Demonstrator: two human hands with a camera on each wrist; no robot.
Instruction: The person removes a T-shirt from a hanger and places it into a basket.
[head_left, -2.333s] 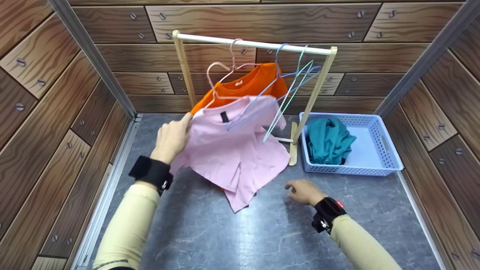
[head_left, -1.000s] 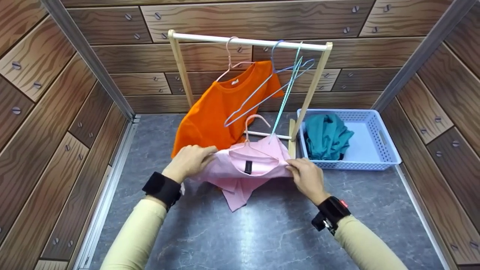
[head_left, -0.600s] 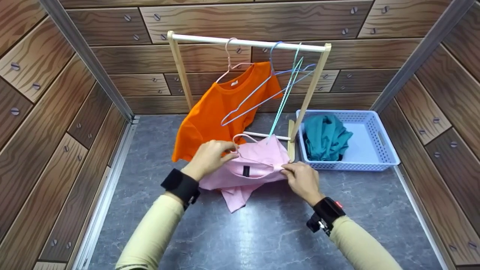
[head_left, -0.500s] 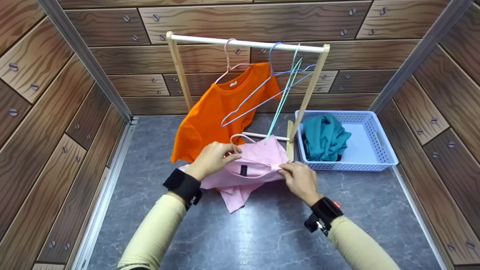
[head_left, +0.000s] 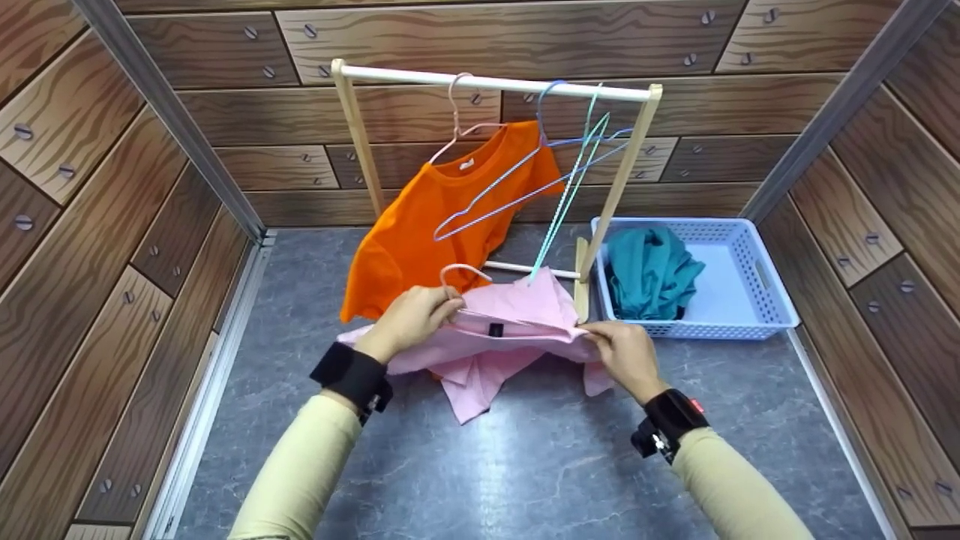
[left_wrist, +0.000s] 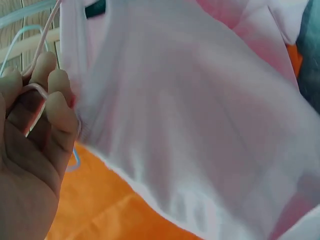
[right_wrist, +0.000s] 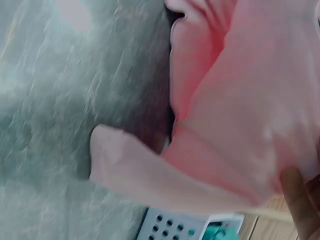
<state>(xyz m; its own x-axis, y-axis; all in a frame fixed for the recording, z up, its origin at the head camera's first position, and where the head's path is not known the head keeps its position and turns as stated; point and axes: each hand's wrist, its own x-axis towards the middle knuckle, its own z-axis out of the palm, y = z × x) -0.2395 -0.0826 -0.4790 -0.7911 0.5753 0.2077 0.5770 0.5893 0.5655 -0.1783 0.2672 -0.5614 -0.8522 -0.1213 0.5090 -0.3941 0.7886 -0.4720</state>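
Pink shirt (head_left: 480, 352) is on the worktop (head_left: 480, 472), in front of the rack (head_left: 495, 81) – collar edge stretched between both hands, lower folds spread on the grey surface. Left hand (head_left: 412, 319): fingers curled, pinching a pink hanger (head_left: 465, 265) just below its hook; the left wrist view shows the wire running between the fingers, fabric against the fingertips. Hanger arm runs along the neckline, dark tag (head_left: 496, 330) visible inside. Right hand (head_left: 626, 356): fingers narrow, pinching the shirt at the end nearest that hand; a bit of fabric droops just below. Right wrist view catches only part of that hand, at the frame edge. On the rack bar: orange shirt (head_left: 435, 232) on a second pink hanger (head_left: 454, 112), then a blue hanger (head_left: 540, 120) and a mint-green hanger (head_left: 574, 180) seen nearly edge-on. Blue basket (head_left: 739, 285) stands just right of the rack – teal cloth (head_left: 649, 274) crumpled in its left half.
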